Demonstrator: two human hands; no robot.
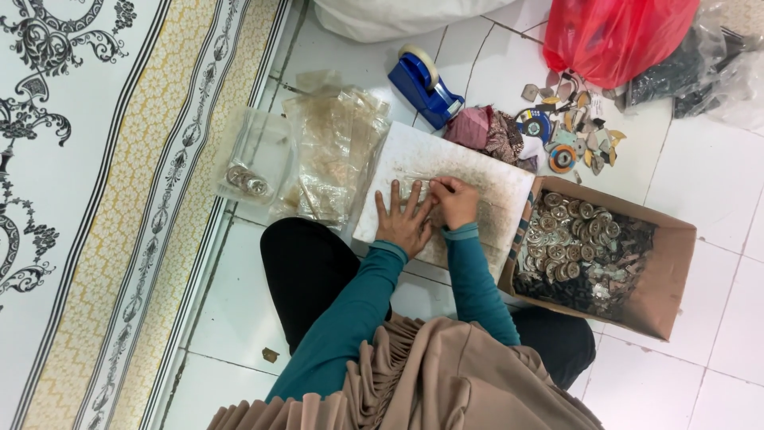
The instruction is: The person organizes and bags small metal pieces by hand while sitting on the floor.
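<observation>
White floor tiles spread under me, with one patterned mat along my left. Across my knees lies one white board, and on it a small clear plastic bag — my left hand presses flat on it, all five fingers spread, while my right hand is curled, fingertips pinched at the bag's upper edge. To my right stands one open cardboard box heaped with round metal discs, too many to count. Beyond the board I see one blue tape dispenser, one red plastic bag, a pile of empty clear bags, and one filled bag holding a few discs.
</observation>
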